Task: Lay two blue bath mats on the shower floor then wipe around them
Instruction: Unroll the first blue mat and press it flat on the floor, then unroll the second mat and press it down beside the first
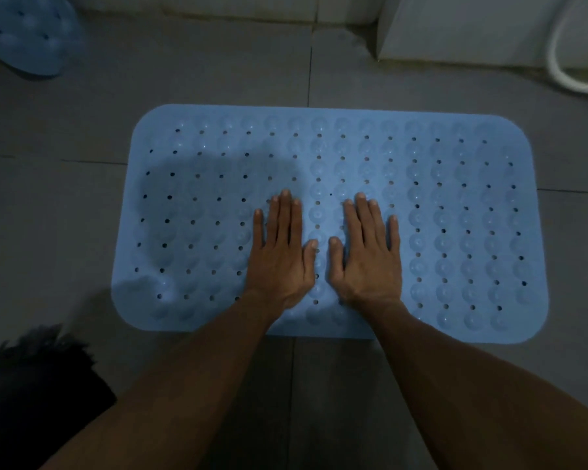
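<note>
A light blue bath mat [455, 215], rectangular with rounded corners, round bumps and small holes, lies flat on the grey tiled floor [82, 130]. My left hand [280, 256] and my right hand [367, 256] rest side by side on the mat's middle, palms down, fingers straight and together, pointing away from me. A second blue mat [28, 35] shows at the top left corner, partly cut off by the frame and looking bent or rolled.
A white wall or fixture base [472, 28] stands at the back right, with a white hose [571, 72] curving beside it. A dark fuzzy object [38, 385] sits on the floor at the lower left, close to my left forearm.
</note>
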`<act>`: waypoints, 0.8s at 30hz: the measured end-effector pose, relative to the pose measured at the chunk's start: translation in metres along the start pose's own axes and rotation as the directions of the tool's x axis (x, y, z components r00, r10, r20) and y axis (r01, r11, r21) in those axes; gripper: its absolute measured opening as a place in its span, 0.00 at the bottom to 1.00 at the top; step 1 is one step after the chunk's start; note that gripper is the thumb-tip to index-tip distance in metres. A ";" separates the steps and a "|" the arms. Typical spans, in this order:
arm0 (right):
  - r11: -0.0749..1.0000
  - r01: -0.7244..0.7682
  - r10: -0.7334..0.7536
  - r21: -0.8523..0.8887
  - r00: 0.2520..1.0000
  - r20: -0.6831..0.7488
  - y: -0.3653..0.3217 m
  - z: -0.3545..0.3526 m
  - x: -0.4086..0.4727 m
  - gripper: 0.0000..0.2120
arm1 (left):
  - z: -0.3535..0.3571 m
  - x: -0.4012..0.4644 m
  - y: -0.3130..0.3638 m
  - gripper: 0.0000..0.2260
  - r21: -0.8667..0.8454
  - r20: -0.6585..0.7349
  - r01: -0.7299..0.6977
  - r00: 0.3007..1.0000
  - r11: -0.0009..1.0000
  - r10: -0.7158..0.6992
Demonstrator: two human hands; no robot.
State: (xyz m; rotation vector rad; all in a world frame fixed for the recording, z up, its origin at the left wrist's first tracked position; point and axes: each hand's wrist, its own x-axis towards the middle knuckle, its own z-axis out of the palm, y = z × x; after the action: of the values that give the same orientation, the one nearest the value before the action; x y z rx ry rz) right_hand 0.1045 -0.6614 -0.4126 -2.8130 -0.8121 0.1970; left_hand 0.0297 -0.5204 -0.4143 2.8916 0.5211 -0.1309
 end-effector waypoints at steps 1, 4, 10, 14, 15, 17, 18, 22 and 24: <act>1.000 0.001 -0.001 -0.002 1.000 -0.001 0.000 0.000 0.000 0.31 | -0.001 0.000 0.000 0.31 -0.005 0.004 0.001 1.000 1.000 -0.001; 1.000 -0.004 0.004 0.009 1.000 -0.013 -0.001 0.000 -0.001 0.31 | -0.001 -0.001 0.000 0.31 -0.007 -0.001 -0.005 1.000 1.000 0.005; 0.999 0.001 0.000 -0.032 0.999 0.037 -0.002 -0.001 -0.001 0.32 | 0.001 -0.003 -0.002 0.30 -0.002 0.015 -0.022 1.000 1.000 0.022; 1.000 0.003 0.003 -0.027 0.976 0.216 -0.004 -0.014 0.004 0.33 | -0.012 0.002 -0.006 0.32 -0.007 0.173 -0.015 0.985 1.000 0.016; 0.999 0.009 0.000 -0.031 0.956 0.294 -0.003 -0.021 0.006 0.33 | -0.020 0.004 -0.007 0.31 -0.017 0.226 -0.016 0.974 1.000 0.020; 0.998 0.024 0.009 -0.066 0.893 0.450 -0.004 -0.040 0.016 0.33 | -0.046 0.008 -0.010 0.29 -0.006 0.315 -0.017 0.949 1.000 0.017; 0.995 0.033 0.020 -0.093 0.854 0.519 -0.006 -0.050 0.024 0.33 | -0.060 0.009 -0.014 0.29 0.006 0.339 -0.008 0.941 1.000 0.006; 0.987 0.108 -0.032 -0.118 0.856 0.515 -0.027 -0.112 0.057 0.31 | -0.133 0.002 -0.041 0.31 0.094 0.228 0.050 0.971 0.994 -0.071; 0.988 0.135 -0.090 -0.073 0.895 0.436 -0.050 -0.151 0.078 0.31 | -0.175 0.001 -0.056 0.32 0.139 0.164 0.072 0.982 0.988 -0.095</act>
State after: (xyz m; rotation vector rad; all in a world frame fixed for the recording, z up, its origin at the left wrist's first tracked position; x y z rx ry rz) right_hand 0.1719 -0.6025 -0.2603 -2.8412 -1.1002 0.8061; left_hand 0.0200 -0.4319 -0.2535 2.9493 0.6240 -0.4377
